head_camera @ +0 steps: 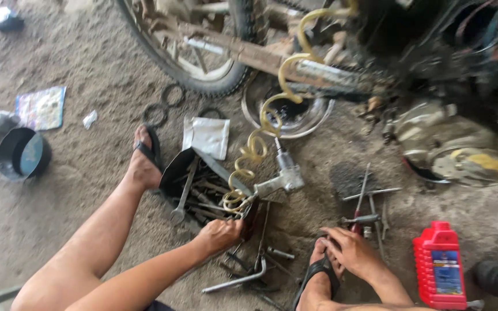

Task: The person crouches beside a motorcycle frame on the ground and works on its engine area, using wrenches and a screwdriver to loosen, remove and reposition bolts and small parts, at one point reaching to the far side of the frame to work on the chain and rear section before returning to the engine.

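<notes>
Soft, even daylight falls on the dusty floor (pixel 76 190), with only faint shadows. The whole picture is slightly smeared with motion blur. The motorcycle (pixel 433 52) at top right is dark and muddy.

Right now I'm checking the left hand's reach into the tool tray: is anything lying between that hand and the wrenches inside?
The left hand is at the near edge of the black tool tray. The yellow coiled air hose ends right by that hand, over the wrenches, and the air tool lies just beside it.
</notes>
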